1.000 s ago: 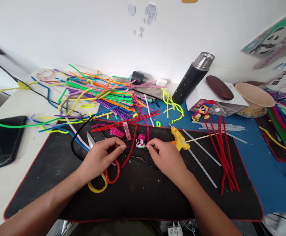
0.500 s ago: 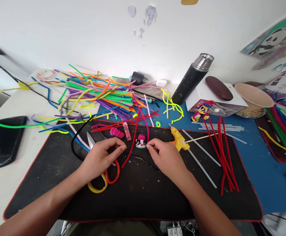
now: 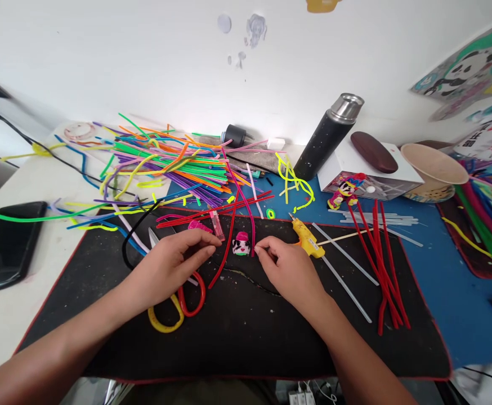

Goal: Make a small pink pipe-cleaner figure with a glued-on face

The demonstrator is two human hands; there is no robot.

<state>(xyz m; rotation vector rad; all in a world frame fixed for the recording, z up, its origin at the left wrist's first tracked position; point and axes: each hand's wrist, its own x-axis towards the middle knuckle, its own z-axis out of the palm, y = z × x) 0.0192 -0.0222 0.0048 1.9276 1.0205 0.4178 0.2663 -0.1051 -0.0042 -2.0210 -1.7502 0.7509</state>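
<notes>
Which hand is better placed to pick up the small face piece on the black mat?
Right hand, likely: its fingertips sit right beside the face piece, pinching the pink pipe cleaner next to it. The left hand is farther off, by the pink lighter, with a red pipe cleaner in between.

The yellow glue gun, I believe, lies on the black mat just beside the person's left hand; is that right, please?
Not quite. In the head view the yellow glue gun does lie on the black mat, but just beside the right hand. The left hand is further off, over the scissors.
</notes>
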